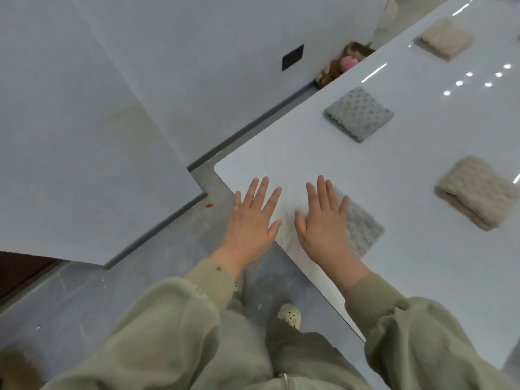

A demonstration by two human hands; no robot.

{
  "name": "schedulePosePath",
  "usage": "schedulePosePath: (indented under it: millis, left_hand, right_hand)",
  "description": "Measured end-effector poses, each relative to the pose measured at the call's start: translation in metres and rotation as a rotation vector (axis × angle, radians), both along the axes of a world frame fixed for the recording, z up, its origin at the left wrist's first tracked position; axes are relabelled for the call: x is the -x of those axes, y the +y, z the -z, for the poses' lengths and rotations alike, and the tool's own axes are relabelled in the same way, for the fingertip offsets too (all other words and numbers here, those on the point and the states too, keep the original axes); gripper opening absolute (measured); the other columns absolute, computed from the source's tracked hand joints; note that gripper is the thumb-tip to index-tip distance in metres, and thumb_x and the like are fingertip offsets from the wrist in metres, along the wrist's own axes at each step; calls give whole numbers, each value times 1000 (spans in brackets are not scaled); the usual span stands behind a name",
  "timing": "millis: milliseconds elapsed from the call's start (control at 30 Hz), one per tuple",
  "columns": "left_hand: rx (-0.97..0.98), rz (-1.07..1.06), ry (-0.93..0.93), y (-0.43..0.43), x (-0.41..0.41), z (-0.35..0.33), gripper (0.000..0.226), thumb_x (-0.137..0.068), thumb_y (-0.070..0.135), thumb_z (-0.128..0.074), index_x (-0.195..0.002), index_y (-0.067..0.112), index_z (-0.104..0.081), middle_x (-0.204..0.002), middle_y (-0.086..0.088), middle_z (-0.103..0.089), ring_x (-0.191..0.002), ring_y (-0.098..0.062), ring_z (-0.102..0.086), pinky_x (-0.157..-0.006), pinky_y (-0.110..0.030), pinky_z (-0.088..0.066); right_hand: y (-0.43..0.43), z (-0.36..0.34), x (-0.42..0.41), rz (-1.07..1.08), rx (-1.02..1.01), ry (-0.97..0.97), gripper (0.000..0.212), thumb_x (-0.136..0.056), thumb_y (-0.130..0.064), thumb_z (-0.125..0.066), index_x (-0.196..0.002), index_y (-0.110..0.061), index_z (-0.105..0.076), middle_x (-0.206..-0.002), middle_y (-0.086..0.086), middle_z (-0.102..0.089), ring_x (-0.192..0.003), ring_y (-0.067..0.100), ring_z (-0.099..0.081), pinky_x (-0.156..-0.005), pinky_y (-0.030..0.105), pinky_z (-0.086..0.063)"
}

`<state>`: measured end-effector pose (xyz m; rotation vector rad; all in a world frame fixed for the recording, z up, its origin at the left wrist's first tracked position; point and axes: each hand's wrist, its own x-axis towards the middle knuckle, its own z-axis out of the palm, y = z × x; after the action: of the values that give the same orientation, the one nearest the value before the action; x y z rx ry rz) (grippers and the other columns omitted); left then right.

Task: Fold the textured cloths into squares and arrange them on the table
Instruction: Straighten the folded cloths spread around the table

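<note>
Reaches forward with both arms, in loose olive sleeves down to the wrists. Holds left grip (251,220) flat, palm down, fingers straight and slightly spread. Holds right grip (323,226) likewise, palm down, fingers straight, thumb out. Sets both side by side, near but apart.

Nothing legible is showing in this view: no txt, labels, brands, nos. or signs are reading clearly on anything.
</note>
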<state>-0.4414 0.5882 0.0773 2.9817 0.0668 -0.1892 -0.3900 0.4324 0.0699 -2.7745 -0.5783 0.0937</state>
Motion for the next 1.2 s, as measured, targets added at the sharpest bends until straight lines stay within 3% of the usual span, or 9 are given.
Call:
schedulePosePath:
  millis: [167, 233, 400, 533, 667, 800, 867, 1067, 1200]
  left_hand:
    - [197, 198, 94, -11, -51, 26, 62, -100, 39, -27, -150, 23, 8, -158, -2, 15, -145, -17, 17, -116, -38, 8]
    - [293, 278, 135, -16, -68, 37, 61, -101, 37, -27, -150, 23, 6, -158, 0, 14, -145, -14, 16, -115, -34, 10]
    - [729, 284, 197, -26, -101, 46, 53, -102, 26, -32, -150, 21, -12, -158, 5, -10, -145, -6, -7, -119, -26, -8]
    - [955, 169, 304, -38, -118, 50, 49, -102, 24, -31, -149, 22, -19, -156, 8, -20, -142, -3, -17, -113, -18, -12]
    - [1103, 90, 395, -52, -122, 56, 48, -102, 26, -32, -149, 23, -21, -154, 10, -24, -140, -2, -21, -116, -23, -17]
    - [1130, 113, 398, -65, -116, 58, 47, -102, 20, -32, -149, 18, -22, -154, 7, -25, -140, -2, -21, -114, -18, -17]
    - [1110, 131, 381, -71, -113, 58, 47, -102, 21, -32, -149, 16, -22, -154, 7, -25, -138, 1, -21, -112, -14, -16]
    - [1095, 124, 304, -77, -110, 58, 46, -102, 19, -33, -147, 13, -26, -151, 4, -29, -134, 3, -24, -106, -2, -17]
    - [1087, 121, 285, -70, -106, 62, 50, -99, 29, -32, -147, 14, -28, -151, 3, -32, -137, -2, -27, -114, -18, -22]
  right_hand:
    - [-22, 26, -1, 222, -3, 104, 71, -89, -51, -12, -150, -14, -14, -159, 7, -2, -146, 21, 5, -114, 45, 11]
    - [-29, 30, 1, 340, -56, 122, 71, -89, -50, -14, -150, -13, -15, -159, 7, -3, -146, 20, 5, -116, 44, 7]
    - [-39, 31, 11, 792, -519, 147, 57, -96, -33, -36, -149, -18, -20, -157, 0, -16, -144, 13, -14, -118, 32, -13]
    - [-46, 32, 17, 1110, -877, 177, 52, -99, -18, -40, -149, -20, -22, -149, -11, -28, -133, -1, -28, -95, -3, -25]
    - [-50, 42, 12, 1219, -1019, 115, 46, -99, -13, -39, -145, -16, -30, -146, -2, -38, -133, 9, -37, -101, 13, -30]
    - [-46, 49, 3, 1238, -1018, 106, 45, -98, -11, -41, -143, -12, -35, -139, -5, -42, -123, 1, -39, -89, -5, -29]
    - [-46, 51, 4, 1233, -974, 95, 45, -97, -11, -42, -142, -11, -37, -136, -6, -43, -121, 0, -38, -88, -7, -27]
    - [-54, 48, 8, 1216, -1002, 118, 45, -98, -14, -42, -143, -12, -36, -141, -3, -42, -123, 1, -39, -100, 12, -30]
    - [-55, 46, 16, 1226, -1068, 130, 44, -99, -15, -43, -142, -11, -37, -140, -2, -44, -127, 6, -41, -100, 12, -32]
